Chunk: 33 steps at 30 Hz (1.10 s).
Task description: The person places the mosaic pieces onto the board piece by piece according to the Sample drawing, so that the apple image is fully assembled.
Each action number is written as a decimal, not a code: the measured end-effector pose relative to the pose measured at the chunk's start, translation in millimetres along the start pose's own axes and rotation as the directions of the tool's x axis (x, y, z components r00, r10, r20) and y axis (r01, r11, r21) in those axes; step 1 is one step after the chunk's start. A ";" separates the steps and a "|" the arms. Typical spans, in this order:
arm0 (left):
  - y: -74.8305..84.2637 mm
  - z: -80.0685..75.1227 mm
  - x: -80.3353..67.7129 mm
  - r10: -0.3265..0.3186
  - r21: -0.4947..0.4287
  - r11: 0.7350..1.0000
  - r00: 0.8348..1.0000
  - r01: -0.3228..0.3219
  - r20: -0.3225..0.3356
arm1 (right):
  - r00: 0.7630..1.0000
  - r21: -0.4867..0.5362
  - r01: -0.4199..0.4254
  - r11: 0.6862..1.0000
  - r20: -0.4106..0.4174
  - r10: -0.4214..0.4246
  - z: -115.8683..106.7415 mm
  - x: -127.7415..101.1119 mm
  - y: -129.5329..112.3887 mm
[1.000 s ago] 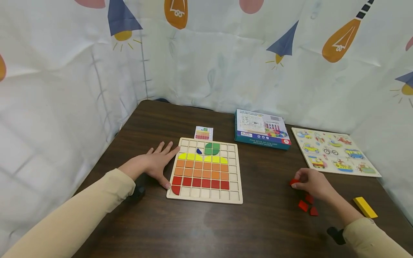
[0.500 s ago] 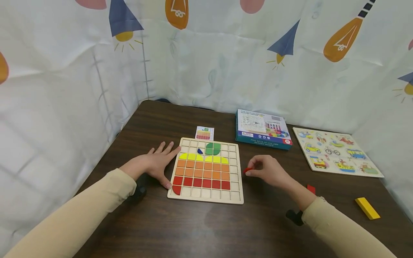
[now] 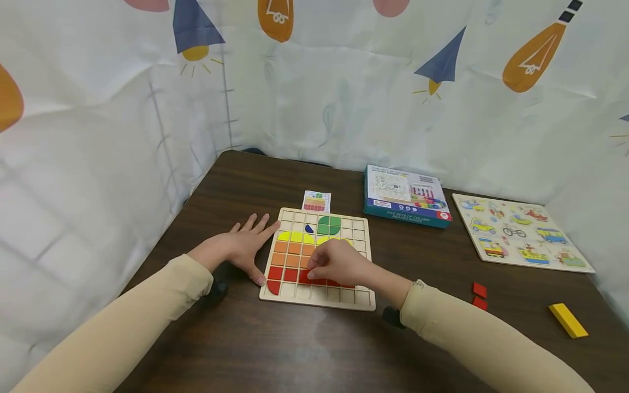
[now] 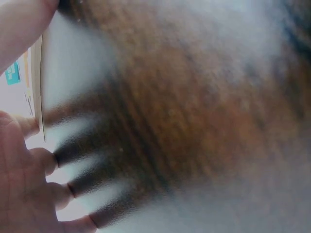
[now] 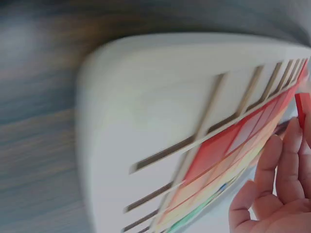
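Note:
A wooden grid board [image 3: 339, 296] lies on the dark table, with rows of yellow, orange and red tiles and a green shape on top. My left hand [image 3: 245, 245] rests flat on the table, fingers spread, its fingertips against the board's left edge. My right hand [image 3: 312, 273] hovers over the board's red row, fingers curled down. In the right wrist view its fingertips [image 5: 291, 145] pinch a small red tile [image 5: 303, 109] just above the board [image 5: 146, 111]. The left wrist view is blurred and shows only spread fingers [image 4: 43, 160] on the table.
A small pattern card [image 3: 316, 201] lies behind the board. A blue box [image 3: 405, 203] and a vehicle puzzle [image 3: 521, 232] sit at the back right. Two loose red tiles [image 3: 479, 295] and a yellow block [image 3: 567, 320] lie to the right. Curtains enclose the table.
My right hand has carried a red tile leftward from the loose pieces at the right to above the board's red row. The left hand has stayed put.

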State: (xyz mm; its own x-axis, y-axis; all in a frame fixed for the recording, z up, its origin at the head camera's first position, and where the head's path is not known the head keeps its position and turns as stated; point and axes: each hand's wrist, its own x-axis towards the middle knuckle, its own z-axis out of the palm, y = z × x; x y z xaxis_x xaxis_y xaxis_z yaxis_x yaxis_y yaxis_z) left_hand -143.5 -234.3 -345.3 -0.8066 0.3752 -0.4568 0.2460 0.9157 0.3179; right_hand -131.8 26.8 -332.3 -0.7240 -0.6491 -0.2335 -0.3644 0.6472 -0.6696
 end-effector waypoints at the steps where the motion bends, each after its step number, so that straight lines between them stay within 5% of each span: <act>1: 0.2 -0.1 0.1 0.001 0.001 1.000 1.000 -0.001 0.000 | 1.000 -0.010 0.011 1.000 0.014 -0.011 2.9 1.9 -4.0; 9: 1.0 -1.0 -0.2 0.011 0.006 1.000 1.000 -0.010 -0.003 | 0.994 -0.114 0.104 0.988 0.033 -0.101 19.3 13.5 -21.2; 27: 0.7 -2.0 -1.4 0.010 0.012 1.000 1.000 -0.010 -0.003 | 0.997 -0.366 0.063 0.928 -0.012 -0.072 34.4 19.3 -34.7; 33: 0.7 -0.7 -1.4 0.009 0.011 1.000 1.000 -0.009 -0.004 | 0.996 -0.369 0.073 0.927 -0.026 -0.089 35.9 17.9 -32.5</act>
State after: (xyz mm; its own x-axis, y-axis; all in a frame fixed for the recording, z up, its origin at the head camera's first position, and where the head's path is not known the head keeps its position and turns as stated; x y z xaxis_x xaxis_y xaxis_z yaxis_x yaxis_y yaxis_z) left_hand -142.6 -234.3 -343.9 -0.8064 0.3827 -0.4509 0.2587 0.9139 0.3130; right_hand -111.9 -20.2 -340.1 -0.7039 -0.6933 -0.1547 -0.6063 0.6998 -0.3777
